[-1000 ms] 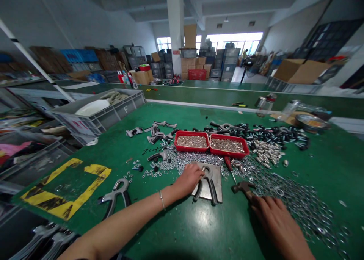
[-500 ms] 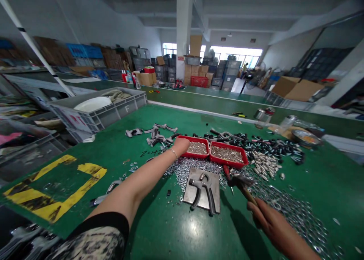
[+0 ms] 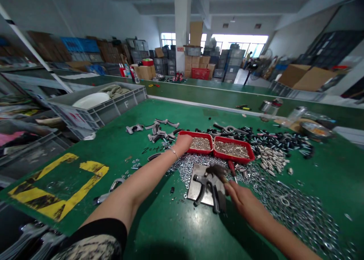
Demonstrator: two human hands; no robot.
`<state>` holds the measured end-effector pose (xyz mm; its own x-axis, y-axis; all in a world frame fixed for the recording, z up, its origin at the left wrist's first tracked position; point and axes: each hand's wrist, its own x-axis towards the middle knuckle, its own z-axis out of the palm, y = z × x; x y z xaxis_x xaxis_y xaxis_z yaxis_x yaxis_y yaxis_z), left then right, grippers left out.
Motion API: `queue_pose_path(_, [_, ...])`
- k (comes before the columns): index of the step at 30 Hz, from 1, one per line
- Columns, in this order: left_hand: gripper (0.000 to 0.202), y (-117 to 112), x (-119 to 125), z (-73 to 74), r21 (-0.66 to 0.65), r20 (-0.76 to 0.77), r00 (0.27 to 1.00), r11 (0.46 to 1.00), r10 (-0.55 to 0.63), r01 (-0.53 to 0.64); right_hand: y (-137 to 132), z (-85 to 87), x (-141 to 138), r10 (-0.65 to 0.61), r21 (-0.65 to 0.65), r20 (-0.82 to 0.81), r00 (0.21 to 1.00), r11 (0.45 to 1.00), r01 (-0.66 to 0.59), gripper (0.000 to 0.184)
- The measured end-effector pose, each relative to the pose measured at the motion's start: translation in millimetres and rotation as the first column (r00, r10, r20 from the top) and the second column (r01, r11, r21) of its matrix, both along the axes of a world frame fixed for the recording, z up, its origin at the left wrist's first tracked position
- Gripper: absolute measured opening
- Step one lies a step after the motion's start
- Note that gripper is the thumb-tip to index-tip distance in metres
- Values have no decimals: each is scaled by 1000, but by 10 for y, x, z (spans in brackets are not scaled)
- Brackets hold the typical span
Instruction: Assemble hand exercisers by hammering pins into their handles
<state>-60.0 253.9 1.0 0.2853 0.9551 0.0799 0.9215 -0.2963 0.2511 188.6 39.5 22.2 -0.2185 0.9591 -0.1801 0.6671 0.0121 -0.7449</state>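
My right hand (image 3: pixel 240 199) is wrapped round the wooden handle of a hammer (image 3: pixel 217 171), whose blurred head is over the metal plate (image 3: pixel 192 193). On that plate lies a hand gripper exerciser (image 3: pixel 200 191) with grey and black handles, its upper part partly covered by the hammer. My left hand (image 3: pixel 184 142) reaches to the left end of the left red tray (image 3: pixel 212 143), which holds small metal pins; its fingers are hidden behind the hand. Beside it, the right red tray (image 3: pixel 251 154) holds more pins. A red-handled screwdriver (image 3: pixel 231 167) lies below this tray.
Loose nuts and washers (image 3: pixel 301 214) spread across the right of the green table. Metal sleeves (image 3: pixel 273 159) and black-headed bolts (image 3: pixel 273 140) are piled behind. More grey handles (image 3: pixel 159 131) lie at the back left, near a grey crate (image 3: pixel 122 104).
My right hand has swung the hammer left, from beside the plate to over the hand gripper exerciser. The left hand stays at the left tray; the view has shifted slightly.
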Motion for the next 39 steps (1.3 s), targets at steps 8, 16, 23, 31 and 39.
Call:
queue_pose_path(8, [16,-620,41,80,65,272,946,985,-174,163,-223,-242,187,-393,-452,-456,799,875,173,53])
queue_pose_path(16, [15,-1094,363,-380,-105,569,801,950,-185,294,-449,-779,178,-590,-468,-606,534,807,360,47])
queue_pose_path(23, [18,-1064,450,-431,-7,409,884,967,-228,253,-423,-813,126,-563,-446,-608,560,826,346,45])
queue_pose_path(31, [18,-1093,485,-450,49,252,931,964,-264,260,-447,-859,91,-530,-427,-593,606,845,321,40])
queue_pose_path(39, [18,-1131,539,-456,142,77,941,938,-329,316,-430,-822,84,-532,-419,-577,619,844,335,41])
